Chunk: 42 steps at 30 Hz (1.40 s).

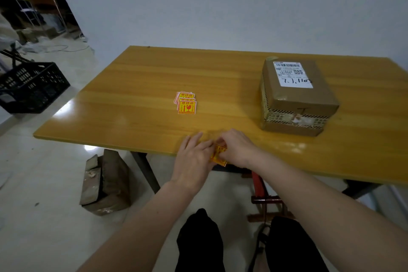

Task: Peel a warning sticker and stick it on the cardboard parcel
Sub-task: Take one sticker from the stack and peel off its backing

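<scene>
**Sticker held at the near desk edge, peel in hand**

At the far left, on the floor, a black crate (31, 86) is seen, well apart from the work. On the desk (136, 77), near its middle, a small stack of warning stickers (186, 104) is left lying, fanned slightly.

At the near edge of the desk, the left hand (194, 159) and the right hand (237, 148) are brought together around one warning sticker (219, 155). It is held between them, tilted, over the desk edge.

The risks are judged as follows. If the peeled film is allowed to curl, it may be stuck to itself or to a fingertip, and the sticker would be spoiled. If the backing is pulled too sharply, a corner may be torn. Since the sticker is held over the edge, a slip would send it to the floor.

The left fingers (202, 146) are closed lightly, pinching the sticker's left side. The right fingers are curled shut on its upper right part, though their tips are hidden behind the hand, so whether the film is yet lifted cannot be told.

At the far right, the cardboard parcel (295, 99) is set on the desk, well apart from the hands, with a white shipping label (294, 75) on its top.
</scene>
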Each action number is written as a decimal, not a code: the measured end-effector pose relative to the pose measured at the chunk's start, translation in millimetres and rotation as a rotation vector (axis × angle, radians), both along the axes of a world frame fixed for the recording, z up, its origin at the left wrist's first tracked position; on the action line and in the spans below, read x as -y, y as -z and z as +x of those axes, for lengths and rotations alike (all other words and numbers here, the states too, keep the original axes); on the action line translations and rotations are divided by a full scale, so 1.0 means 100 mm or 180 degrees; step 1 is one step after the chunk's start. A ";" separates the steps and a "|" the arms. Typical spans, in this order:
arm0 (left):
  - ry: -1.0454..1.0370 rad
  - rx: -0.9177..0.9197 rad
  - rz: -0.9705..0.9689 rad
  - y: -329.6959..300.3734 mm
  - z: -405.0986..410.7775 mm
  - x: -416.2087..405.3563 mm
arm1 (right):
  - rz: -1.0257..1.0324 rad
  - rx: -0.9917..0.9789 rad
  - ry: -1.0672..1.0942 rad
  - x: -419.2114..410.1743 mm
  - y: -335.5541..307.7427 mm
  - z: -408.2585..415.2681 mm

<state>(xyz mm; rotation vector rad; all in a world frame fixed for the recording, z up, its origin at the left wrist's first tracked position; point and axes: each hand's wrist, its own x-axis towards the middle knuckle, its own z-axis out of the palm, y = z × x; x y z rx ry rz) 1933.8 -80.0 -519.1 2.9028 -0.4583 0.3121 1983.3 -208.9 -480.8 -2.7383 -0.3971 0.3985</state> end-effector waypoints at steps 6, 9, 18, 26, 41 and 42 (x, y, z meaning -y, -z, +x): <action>-0.0790 0.0031 -0.1802 -0.13 -0.11 0.16 | 0.0962 0.0314 0.0416 0.39 -0.15 -0.27; -0.1099 0.0268 -0.2059 -0.24 -0.25 0.30 | 0.1647 0.0436 0.0860 0.50 -0.29 -0.50; -0.1027 0.0261 -0.2467 -0.54 -0.50 0.69 | 0.3626 -0.0543 0.1722 0.69 -0.48 -0.89; -0.0689 -0.2080 -0.5776 -0.78 -0.65 0.84 | 0.4076 -0.0220 0.1714 0.85 -0.49 -1.04; -0.0778 -0.1325 -0.5082 -0.87 -0.73 0.90 | 0.4011 -0.0403 0.1494 0.95 -0.52 -1.04; -0.0788 -0.1329 -0.4888 -0.87 -0.73 0.88 | 0.3911 -0.0415 0.1434 0.96 -0.53 -1.03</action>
